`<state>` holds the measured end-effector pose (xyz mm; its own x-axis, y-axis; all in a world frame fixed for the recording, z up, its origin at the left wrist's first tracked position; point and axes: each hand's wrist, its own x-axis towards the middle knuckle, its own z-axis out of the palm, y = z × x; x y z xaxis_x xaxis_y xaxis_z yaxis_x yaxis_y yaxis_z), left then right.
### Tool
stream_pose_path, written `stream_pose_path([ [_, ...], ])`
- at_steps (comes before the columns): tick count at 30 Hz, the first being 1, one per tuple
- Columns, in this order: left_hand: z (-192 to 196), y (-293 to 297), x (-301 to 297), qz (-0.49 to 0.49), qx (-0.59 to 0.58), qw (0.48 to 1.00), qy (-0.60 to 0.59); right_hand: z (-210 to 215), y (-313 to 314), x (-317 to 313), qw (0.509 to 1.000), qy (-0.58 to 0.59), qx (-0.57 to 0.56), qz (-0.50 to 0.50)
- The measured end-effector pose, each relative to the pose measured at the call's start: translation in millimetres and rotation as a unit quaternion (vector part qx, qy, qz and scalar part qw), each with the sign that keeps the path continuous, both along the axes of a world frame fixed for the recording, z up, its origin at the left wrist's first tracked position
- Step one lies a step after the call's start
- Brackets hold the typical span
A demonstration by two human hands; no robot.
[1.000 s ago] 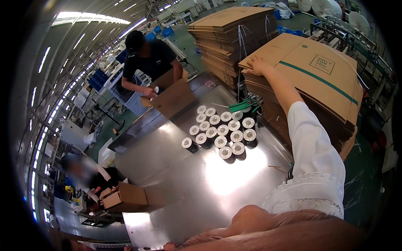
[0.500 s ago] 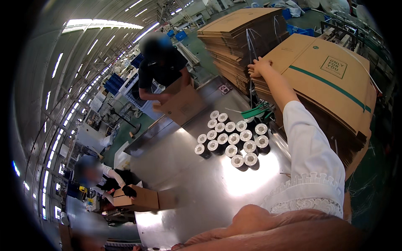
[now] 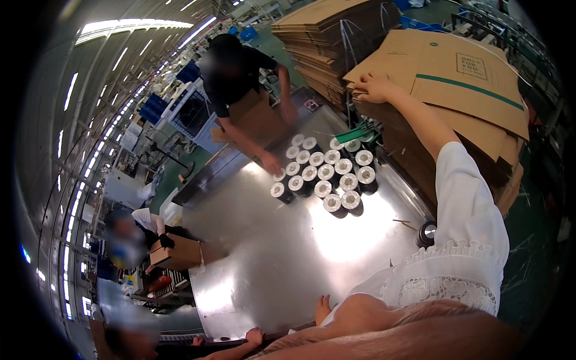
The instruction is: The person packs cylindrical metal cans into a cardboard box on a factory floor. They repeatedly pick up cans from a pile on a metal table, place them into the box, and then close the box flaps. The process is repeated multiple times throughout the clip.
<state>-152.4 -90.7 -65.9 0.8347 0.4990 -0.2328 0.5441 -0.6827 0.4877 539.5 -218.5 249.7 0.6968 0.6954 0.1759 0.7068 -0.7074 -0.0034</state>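
My right arm, in a white sleeve, stretches out to a stack of flattened cardboard boxes (image 3: 456, 90). At the stack's left edge my right hand (image 3: 373, 88) has its fingers curled over the edge of the top flattened boxes. My left hand (image 3: 323, 310) shows only in part, low by the near side of the metal table (image 3: 240, 240), its fingers apart with nothing seen in them. Several dark cylinders with silver round tops (image 3: 325, 172) stand grouped on the table. Another dark cylinder (image 3: 426, 233) is beside my right sleeve.
Across the table a person in dark clothes (image 3: 240, 78) has a cardboard box (image 3: 258, 120) and a hand by the cylinders. A second flattened-box stack (image 3: 324, 54) stands behind mine. Green straps (image 3: 354, 133) lie by the table edge. At left, a gloved person holds a closed carton (image 3: 177, 254).
My view has shifted. My right hand's fingers now curl over the stack's edge. My left hand has come into view. The person opposite has reached a hand to the cylinders.
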Motion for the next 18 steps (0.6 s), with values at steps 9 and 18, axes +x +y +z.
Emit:
stream_pose_path([
  [9,35.3,-18.7,36.6,-0.095,-0.023,0.994,-0.042,16.9,-82.4,-156.6,0.983,-0.01,0.003,0.185],
  [18,104.8,-9.6,100.9,0.069,-0.29,0.937,-0.181,-13.5,-99.9,-264.7,0.948,-0.24,0.127,0.168],
])
